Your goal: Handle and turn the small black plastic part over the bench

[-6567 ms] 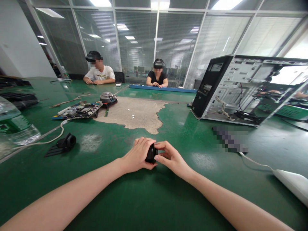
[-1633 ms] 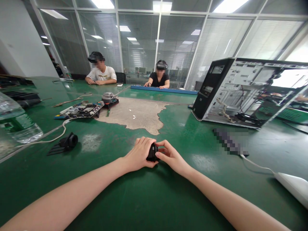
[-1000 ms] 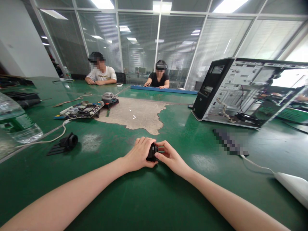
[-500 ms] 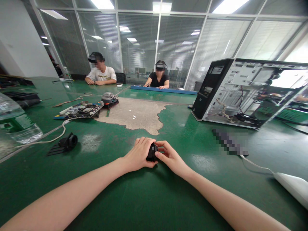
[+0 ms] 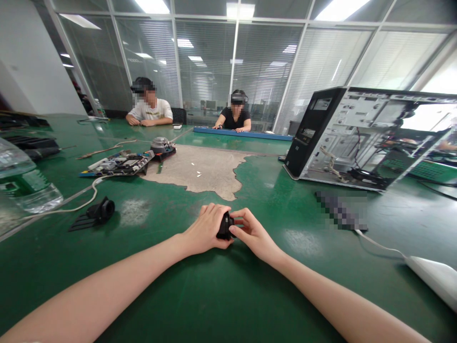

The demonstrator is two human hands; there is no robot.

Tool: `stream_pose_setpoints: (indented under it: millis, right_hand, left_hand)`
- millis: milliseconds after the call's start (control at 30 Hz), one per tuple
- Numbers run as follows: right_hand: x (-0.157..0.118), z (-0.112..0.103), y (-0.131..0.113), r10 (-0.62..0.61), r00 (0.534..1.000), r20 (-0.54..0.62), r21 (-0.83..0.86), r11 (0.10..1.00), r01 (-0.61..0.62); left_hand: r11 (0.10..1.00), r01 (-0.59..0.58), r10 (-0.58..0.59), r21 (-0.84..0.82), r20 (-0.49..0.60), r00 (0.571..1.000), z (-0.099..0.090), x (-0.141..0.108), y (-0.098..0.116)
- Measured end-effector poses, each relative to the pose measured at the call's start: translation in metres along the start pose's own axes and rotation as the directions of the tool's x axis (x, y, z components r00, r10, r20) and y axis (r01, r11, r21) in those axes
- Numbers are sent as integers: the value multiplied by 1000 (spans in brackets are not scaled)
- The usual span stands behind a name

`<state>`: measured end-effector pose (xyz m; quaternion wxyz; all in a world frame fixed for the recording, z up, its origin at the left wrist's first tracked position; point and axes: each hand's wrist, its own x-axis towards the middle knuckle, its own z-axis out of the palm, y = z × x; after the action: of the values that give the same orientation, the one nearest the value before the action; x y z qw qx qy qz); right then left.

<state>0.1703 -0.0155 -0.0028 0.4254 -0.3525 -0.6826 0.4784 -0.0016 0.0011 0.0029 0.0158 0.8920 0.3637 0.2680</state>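
The black rounded part (image 5: 223, 226) was between my hands, low over the near middle of the green tabletop (image 5: 232, 295); whether its underside touched the surface, I could not tell. My left hand (image 5: 203, 231) was wrapped over its back and side, and my right hand (image 5: 259, 240) pinched the facing end with thumb and fingertips. The hands were close together, both clamped on the part.

Principal risk, in my judgement: slipping or skewing. The right hold was at the fingertips only — an uneven pull or twist there could have tilted the part out of line. My left palm hid much of the body, so a badly placed finger could have gone unseen.

Farther out, a black bracket with a round collar (image 5: 103, 209) and a white cable (image 5: 93, 193) lay to the left; a dropped piece could have rolled among them.
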Motion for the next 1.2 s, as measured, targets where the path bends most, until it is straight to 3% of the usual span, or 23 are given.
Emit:
stream_pose_setpoints:
  millis: [167, 333, 700, 900, 1200]
  right_hand:
    - [0, 0, -3, 26, 1000, 12, -34, 999, -26]
    - [-2, 0, -2, -37, 997, 65, 59, 998, 33]
    - [1, -1, 0, 38, 999, 17, 22, 999, -39]
    - [-1, -1, -1, -27, 998, 58, 75, 997, 23]
    - [0, -1, -2, 27, 999, 18, 59, 998, -28]
  left_hand:
    - [1000, -3, 3, -2, -2, 1000, 1, 0, 0]
    - [1000, -15, 15, 8, -1, 1000, 1, 0, -1]
    - [1000, -3, 3, -13, -2, 1000, 1, 1, 0]
    - [1000, -1, 1, -4, 7, 1000, 1, 0, -1]
    - [1000, -2, 2, 5, 9, 1000, 0, 1, 0]
